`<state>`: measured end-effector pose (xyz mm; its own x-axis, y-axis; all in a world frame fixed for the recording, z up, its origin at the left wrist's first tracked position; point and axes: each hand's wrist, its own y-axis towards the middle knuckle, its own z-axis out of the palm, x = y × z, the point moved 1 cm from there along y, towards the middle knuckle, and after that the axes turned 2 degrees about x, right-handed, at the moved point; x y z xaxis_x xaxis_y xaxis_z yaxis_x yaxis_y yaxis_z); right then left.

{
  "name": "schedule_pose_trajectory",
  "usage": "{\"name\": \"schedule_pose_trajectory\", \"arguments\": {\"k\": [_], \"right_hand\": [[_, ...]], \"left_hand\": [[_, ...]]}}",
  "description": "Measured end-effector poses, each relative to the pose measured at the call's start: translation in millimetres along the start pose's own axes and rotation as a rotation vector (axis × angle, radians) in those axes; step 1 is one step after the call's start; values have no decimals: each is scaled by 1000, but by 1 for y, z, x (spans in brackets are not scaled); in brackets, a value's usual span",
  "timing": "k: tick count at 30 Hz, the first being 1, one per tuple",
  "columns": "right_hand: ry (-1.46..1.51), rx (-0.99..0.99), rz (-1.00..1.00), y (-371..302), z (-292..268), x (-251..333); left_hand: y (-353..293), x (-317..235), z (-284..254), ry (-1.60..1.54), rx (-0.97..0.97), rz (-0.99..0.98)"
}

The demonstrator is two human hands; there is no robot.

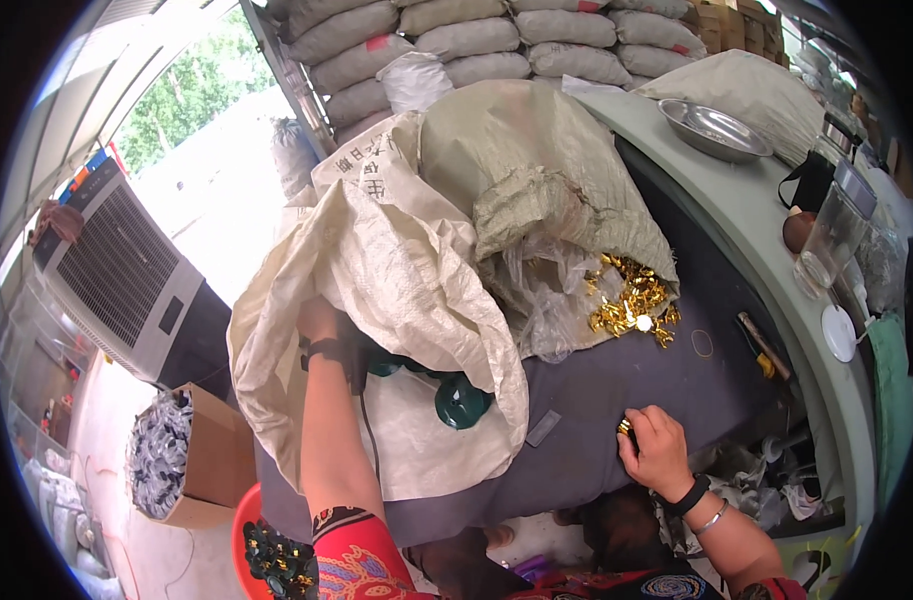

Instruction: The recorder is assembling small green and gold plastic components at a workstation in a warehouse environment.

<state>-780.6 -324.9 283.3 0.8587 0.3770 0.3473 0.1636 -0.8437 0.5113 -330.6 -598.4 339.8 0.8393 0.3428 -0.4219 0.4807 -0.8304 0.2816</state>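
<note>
Small gold metal pieces [632, 300] spill from a grey-green woven sack [537, 180] onto the dark table [617, 385]; light, hard and loose, they likely suit pinching. The right hand [657, 445] curls around a few. The left hand [322, 325] grips the soft, floppy cream sack's [397, 290] mouth above dark green caps [462, 400].

sleeves [352, 555]: short, red, patterned trim
left hand [322, 322]: dark band at wrist
right hand [659, 447]: black watch [691, 496], silver bangle [715, 518]

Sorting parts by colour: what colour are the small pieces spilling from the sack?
Shiny gold pieces, head view.
</note>
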Motion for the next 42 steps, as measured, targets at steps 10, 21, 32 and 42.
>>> {"name": "schedule_pose_trajectory", "arguments": {"k": [10, 21, 32, 42], "right_hand": [[-16, -11, -15, -2, 2, -1], [-37, -63, -22, -8, 5, -11], [-3, -53, -46, -14, 8, -7], [16, -56, -50, -7, 11, -4]], "left_hand": [[-6, -5, 52, 171, 226, 289], [-102, -23, 20, 132, 574, 160], [-188, 14, -37, -490, 389, 430], [-191, 108, -29, -652, 219, 131]]}}
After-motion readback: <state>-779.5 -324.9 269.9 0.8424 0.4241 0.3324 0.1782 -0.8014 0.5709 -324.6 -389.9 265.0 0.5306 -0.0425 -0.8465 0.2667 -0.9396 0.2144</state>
